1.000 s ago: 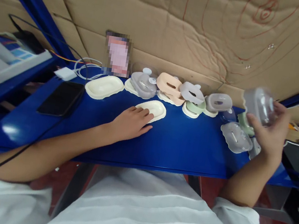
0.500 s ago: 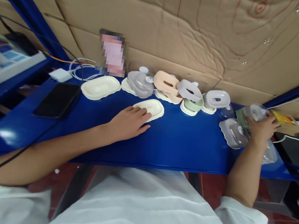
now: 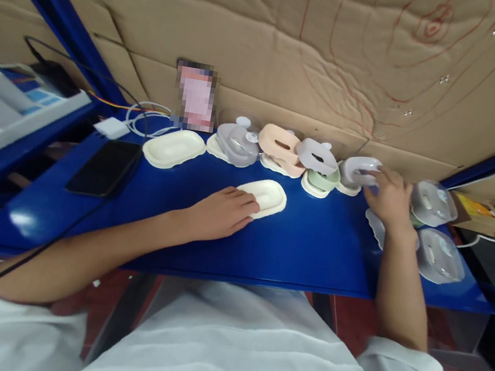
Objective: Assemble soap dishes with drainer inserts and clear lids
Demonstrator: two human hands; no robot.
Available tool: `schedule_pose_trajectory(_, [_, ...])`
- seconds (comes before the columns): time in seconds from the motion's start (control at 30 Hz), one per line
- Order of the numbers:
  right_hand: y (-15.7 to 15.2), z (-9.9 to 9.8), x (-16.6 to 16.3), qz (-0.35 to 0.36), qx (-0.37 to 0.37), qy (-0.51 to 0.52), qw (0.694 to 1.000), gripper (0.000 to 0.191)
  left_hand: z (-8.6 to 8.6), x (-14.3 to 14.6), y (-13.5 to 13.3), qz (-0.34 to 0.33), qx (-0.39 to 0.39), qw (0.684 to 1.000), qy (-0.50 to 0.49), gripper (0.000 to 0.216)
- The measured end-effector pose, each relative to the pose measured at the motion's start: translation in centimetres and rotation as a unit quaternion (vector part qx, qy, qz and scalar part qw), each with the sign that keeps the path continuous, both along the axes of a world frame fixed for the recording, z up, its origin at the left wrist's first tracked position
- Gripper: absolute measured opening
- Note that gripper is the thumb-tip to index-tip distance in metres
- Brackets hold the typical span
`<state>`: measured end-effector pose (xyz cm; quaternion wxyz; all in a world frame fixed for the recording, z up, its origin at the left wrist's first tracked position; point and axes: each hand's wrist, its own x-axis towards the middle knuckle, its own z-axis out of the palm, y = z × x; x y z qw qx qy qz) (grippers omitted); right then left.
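Note:
My left hand [image 3: 224, 214] has its fingers over the left end of an oval cream soap-dish-like tray [image 3: 272, 198] lying on the blue table. Farther right, my right hand [image 3: 389, 195] has fingers and thumb closed at the right edge of a lilac-grey dish [image 3: 354, 168] that sits on a cream base. Left of that dish, a grey slotted insert [image 3: 316, 154] lies over a green dish [image 3: 326, 180]. Beside it are peach slotted pieces [image 3: 278, 137] and a grey dish under a clear lid [image 3: 238, 143]. Another oval cream tray [image 3: 173, 148] lies farther left.
Grey dishes with clear lids [image 3: 443, 257] stand at the table's right end, partly behind my right forearm. A black phone [image 3: 104, 167], a white charger [image 3: 112, 128] and cables are at the left. A cardboard wall [image 3: 252, 36] closes off the back.
My right hand has left the clear-lidded dishes at the right and moved left to the lilac-grey dish. My left hand and its cream tray have shifted slightly right and nearer. The view has shifted a little.

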<state>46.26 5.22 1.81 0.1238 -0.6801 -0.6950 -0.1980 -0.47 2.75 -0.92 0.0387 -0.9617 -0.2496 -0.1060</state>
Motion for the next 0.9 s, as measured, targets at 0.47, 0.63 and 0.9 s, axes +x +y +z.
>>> schedule_pose_trajectory(0.47, [-1.6, 0.5, -6.4, 0.041, 0.058, 0.010, 0.997, 0.045, -1.0, 0.2, 0.2, -0.096, 0.028, 0.995, -0.018, 0.015])
schedule_pose_trajectory(0.63, [-0.1, -1.7, -5.6, -0.012, 0.003, -0.018, 1.000, 0.051, -1.0, 0.1, 0.3, -0.108, 0.017, 0.993, -0.032, 0.015])
schedule_pose_trajectory(0.9, [-0.2, 0.7, -6.0, -0.049, 0.075, 0.059, 0.994, 0.042, -1.0, 0.2, 0.1, -0.135, 0.018, 0.990, -0.045, 0.020])
